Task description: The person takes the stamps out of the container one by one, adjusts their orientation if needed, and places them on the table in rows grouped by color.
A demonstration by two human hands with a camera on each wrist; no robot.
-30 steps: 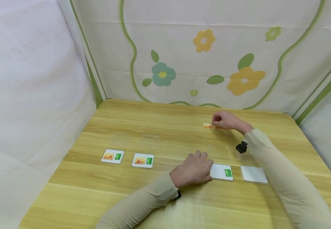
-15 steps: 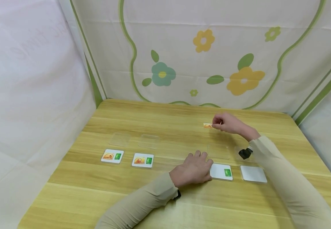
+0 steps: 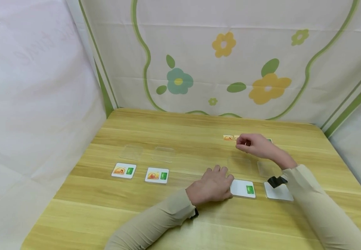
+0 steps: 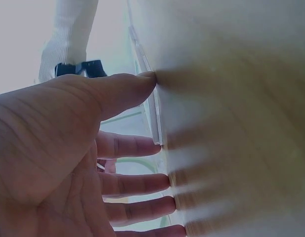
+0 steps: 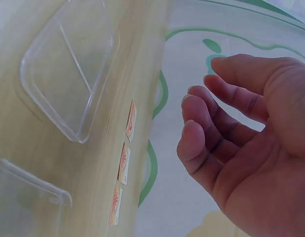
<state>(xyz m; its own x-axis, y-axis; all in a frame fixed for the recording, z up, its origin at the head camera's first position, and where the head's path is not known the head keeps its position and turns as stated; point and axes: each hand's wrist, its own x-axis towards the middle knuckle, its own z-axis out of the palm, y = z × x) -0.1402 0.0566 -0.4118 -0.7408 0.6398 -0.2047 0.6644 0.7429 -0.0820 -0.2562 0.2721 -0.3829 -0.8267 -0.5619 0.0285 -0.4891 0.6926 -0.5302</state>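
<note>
My left hand (image 3: 211,184) rests on the table with straight fingers, its fingertips on the wood. Its thumb and index finger are right at the left end of a white card (image 3: 242,188) with a green sticker at its right side. In the left wrist view the thumb tip overlaps the card's thin edge (image 4: 155,116). My right hand (image 3: 255,145) hovers in front of a row of small orange picture stickers (image 3: 228,138), its fingers loosely curled. Nothing shows between its thumb and index finger (image 5: 226,91). Three stickers (image 5: 124,163) lie beside it in the right wrist view.
To the left lie two white cards (image 3: 124,170), each with an orange picture and a green sticker. Clear plastic covers (image 3: 163,154) lie behind the cards. A blank white card (image 3: 278,193) is partly under the right wrist's black device (image 3: 276,182). A flowered cloth (image 3: 196,66) hangs behind.
My right hand has drawn back from the stickers, toward the front and slightly right, uncovering another orange sticker and a green one. The left hand has stayed at the card.
</note>
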